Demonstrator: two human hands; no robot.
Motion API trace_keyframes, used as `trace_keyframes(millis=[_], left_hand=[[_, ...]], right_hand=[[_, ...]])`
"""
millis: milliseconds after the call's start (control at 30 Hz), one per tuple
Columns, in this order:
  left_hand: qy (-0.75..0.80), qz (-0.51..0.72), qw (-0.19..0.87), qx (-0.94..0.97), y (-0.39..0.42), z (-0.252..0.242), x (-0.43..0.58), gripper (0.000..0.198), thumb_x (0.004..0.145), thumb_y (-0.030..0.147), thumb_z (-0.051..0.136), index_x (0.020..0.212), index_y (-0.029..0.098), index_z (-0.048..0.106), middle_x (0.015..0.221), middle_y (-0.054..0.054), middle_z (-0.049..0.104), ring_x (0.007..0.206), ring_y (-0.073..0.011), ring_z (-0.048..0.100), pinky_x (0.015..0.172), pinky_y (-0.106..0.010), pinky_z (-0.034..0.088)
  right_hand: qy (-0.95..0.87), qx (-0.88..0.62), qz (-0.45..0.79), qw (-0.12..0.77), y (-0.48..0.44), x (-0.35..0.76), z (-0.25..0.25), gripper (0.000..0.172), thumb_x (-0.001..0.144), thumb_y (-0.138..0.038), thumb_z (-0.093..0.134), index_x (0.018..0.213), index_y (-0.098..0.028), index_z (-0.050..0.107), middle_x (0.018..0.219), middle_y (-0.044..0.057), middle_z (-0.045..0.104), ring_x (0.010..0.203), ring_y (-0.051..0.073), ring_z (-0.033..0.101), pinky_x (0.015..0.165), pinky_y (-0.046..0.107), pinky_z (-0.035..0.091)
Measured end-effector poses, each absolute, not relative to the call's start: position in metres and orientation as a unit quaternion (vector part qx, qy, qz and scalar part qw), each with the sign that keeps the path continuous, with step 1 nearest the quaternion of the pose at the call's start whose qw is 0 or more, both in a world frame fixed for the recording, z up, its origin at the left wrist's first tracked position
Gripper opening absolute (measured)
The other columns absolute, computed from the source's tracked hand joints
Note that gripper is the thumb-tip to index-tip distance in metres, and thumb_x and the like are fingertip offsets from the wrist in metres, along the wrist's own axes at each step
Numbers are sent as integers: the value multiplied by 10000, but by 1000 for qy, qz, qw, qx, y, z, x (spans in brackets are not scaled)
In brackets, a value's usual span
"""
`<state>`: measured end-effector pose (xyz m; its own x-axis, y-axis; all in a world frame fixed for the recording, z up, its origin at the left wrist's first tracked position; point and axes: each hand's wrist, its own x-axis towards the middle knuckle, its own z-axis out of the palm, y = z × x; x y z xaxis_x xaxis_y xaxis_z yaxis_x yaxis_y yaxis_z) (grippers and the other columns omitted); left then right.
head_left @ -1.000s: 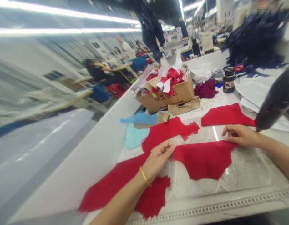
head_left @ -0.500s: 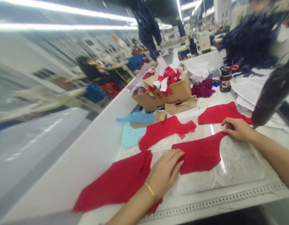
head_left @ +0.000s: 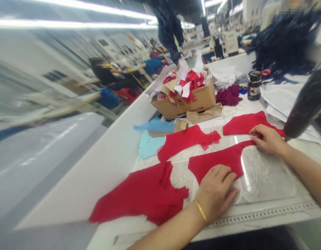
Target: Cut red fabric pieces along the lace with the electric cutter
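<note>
A cut piece of red fabric (head_left: 212, 159) lies flat on a clear plastic sheet (head_left: 270, 173). My left hand (head_left: 217, 189), with a yellow bracelet at the wrist, rests on its lower edge, fingers laid out over the cloth. At the piece's narrow upper tip, my right hand (head_left: 267, 139) pinches the fabric between thumb and fingers. A stack of red pieces (head_left: 139, 194) lies to the left. Behind are another red stack (head_left: 181, 140) with ragged ends and a further red piece (head_left: 246, 123), close by my right hand.
A cardboard box (head_left: 186, 104) full of red and white scraps stands at the back. Right of it are purple cloth (head_left: 229, 95) and a dark flask (head_left: 254, 86). A dark tool (head_left: 303, 104) hangs at right. A measuring tape (head_left: 267, 211) runs along the front edge.
My left hand has slid right along the lower edge of the red piece, uncovering its left end and part of the left stack. My right hand stays at the tip. The view has shifted slightly.
</note>
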<state>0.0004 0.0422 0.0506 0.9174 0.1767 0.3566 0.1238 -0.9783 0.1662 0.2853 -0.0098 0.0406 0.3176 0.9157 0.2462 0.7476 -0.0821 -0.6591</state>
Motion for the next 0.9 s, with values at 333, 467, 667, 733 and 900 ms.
trace_keyframes(millis=[333,467,667,733,900], left_hand=[[215,145,394,882,56,58,26,188,951,209,542,803,198,658,876,-49,642,852,-194,631,823,-342,562],[211,166,376,887,61,57,16,255,1022,266,489,983,212,734,1031,-80,683,1015,-219,661,955,-387,560],[181,167,239,939,77,40,-5,291,1039,272,479,1215,196,698,1285,-133,669,1226,-282,628,1049,-475,548],[167,167,206,950,80,37,-9,301,1036,267,485,1243,182,687,1317,-148,656,1244,-293,621,1046,-481,558],[127,182,145,964,70,38,-9,324,1036,228,472,1291,199,669,1357,-139,640,1258,-294,605,1068,-488,555]], right_hand=[[-579,-737,120,327,-10,283,38,89,823,-144,591,872,-204,634,909,32,675,712,156,632,691,283,476],[-576,-744,123,316,-10,282,38,124,825,-120,582,893,-203,645,925,38,686,764,172,650,719,292,480],[-573,-750,122,307,-10,282,39,127,832,-122,572,890,-204,651,931,46,698,791,183,664,726,301,488],[-571,-753,120,304,-10,282,39,120,835,-129,572,885,-205,651,926,46,698,786,184,661,721,303,487],[-562,-764,115,296,-10,283,42,106,852,-136,575,876,-202,655,920,49,695,797,188,654,725,305,483]])
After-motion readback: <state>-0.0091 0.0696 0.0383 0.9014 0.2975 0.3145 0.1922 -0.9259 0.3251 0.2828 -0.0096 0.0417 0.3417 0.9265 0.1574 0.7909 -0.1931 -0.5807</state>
